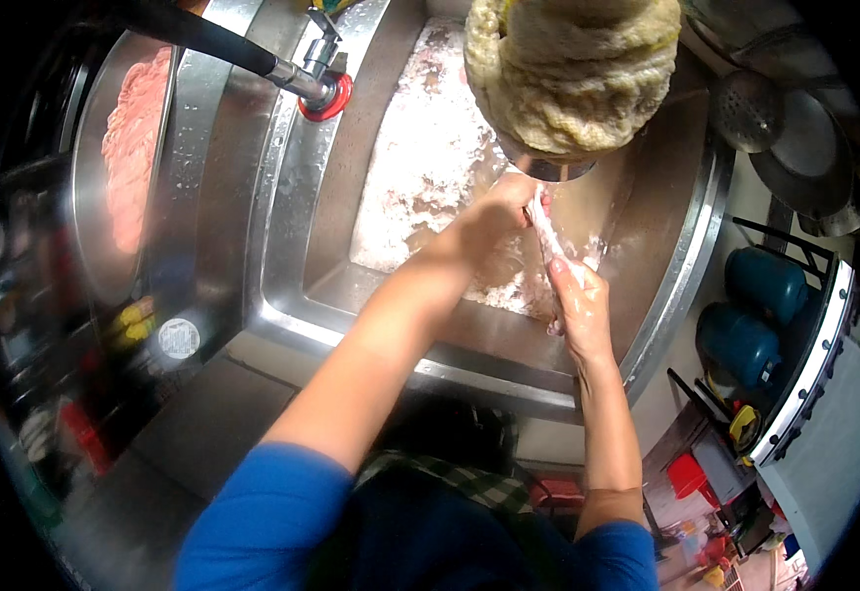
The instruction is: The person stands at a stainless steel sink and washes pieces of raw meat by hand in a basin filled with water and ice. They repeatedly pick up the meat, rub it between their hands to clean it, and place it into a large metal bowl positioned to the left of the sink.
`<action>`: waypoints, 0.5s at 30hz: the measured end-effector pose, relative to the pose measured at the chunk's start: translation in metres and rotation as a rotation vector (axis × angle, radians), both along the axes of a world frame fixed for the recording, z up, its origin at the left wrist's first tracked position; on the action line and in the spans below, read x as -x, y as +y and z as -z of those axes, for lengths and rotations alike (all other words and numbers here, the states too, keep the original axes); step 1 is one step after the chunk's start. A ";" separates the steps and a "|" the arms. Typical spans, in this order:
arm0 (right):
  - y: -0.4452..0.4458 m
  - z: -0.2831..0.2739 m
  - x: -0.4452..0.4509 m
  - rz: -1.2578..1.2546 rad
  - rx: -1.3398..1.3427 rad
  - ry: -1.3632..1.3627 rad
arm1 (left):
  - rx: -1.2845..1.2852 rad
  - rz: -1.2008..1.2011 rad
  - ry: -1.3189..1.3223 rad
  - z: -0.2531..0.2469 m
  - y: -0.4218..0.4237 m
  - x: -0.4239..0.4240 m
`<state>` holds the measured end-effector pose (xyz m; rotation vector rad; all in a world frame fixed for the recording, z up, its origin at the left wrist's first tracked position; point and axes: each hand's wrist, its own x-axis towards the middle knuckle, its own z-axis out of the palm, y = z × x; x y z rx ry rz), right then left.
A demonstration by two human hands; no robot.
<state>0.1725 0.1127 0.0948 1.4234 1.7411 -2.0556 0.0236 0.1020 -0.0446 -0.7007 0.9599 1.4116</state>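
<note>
A pale, slippery strip [544, 225] of raw meat or gut is stretched between both hands over a stainless steel sink [419, 341]. My left hand [515, 193] grips its upper end, its fingers partly hidden by the strip and shadow. Lower and to the right, my right hand [581, 299] pinches the strip under the thumb, and a short end dangles below. Cloudy water [585, 214] and a whitish mass [422, 170] of foam or pieces fill the basin; glare hides its detail. Just above my left hand hangs a metal cylinder [548, 166] wrapped in crumpled, off-white, cloth-like material [574, 81].
A tap fitting [319, 92] with a red ring stands on the sink's left ledge. Left of it, a metal pan [90, 214] holds pink minced meat [134, 155]. Rightward are a perforated skimmer [749, 111], a dark pan [807, 148] and two blue gas cylinders [766, 284] beneath a counter [836, 414].
</note>
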 end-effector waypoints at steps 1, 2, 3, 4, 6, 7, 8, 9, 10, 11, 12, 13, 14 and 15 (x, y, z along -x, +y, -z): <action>-0.001 0.001 -0.002 -0.043 -0.046 0.026 | -0.002 -0.017 0.006 0.001 -0.003 0.001; -0.002 0.003 -0.005 -0.087 -0.091 0.052 | 0.056 0.032 0.018 0.001 -0.004 0.003; -0.004 0.004 -0.007 -0.130 -0.138 0.078 | 0.036 0.021 0.011 0.008 -0.007 0.005; -0.004 0.003 -0.009 -0.177 -0.204 0.113 | 0.018 0.009 0.004 0.024 -0.010 0.009; -0.005 0.003 -0.012 -0.271 -0.333 0.183 | -0.056 0.028 0.059 0.056 -0.019 0.013; 0.000 0.005 -0.014 -0.298 -0.325 0.117 | -0.080 -0.020 0.028 0.040 -0.021 0.014; 0.007 0.008 -0.016 -0.325 -0.315 0.050 | -0.103 -0.068 -0.005 0.024 -0.023 0.014; 0.014 0.011 -0.019 -0.357 -0.300 -0.008 | -0.121 -0.121 -0.031 0.010 -0.028 0.015; 0.022 0.024 -0.026 -0.369 -0.261 -0.081 | -0.161 -0.012 0.111 0.013 -0.026 0.015; 0.029 0.046 -0.037 -0.380 -0.222 -0.155 | -0.243 -0.028 0.099 0.016 -0.024 0.014; 0.036 0.060 -0.041 -0.385 -0.179 -0.221 | -0.322 -0.038 0.093 0.015 -0.021 0.015; 0.036 0.056 -0.037 -0.452 -0.330 -0.221 | -0.396 -0.052 0.082 0.006 -0.022 0.015; 0.035 0.047 -0.030 -0.518 -0.481 -0.222 | -0.381 -0.013 0.106 -0.003 -0.024 0.014; 0.036 0.043 -0.025 -0.586 -0.634 -0.223 | -0.387 0.066 0.120 -0.011 -0.028 0.014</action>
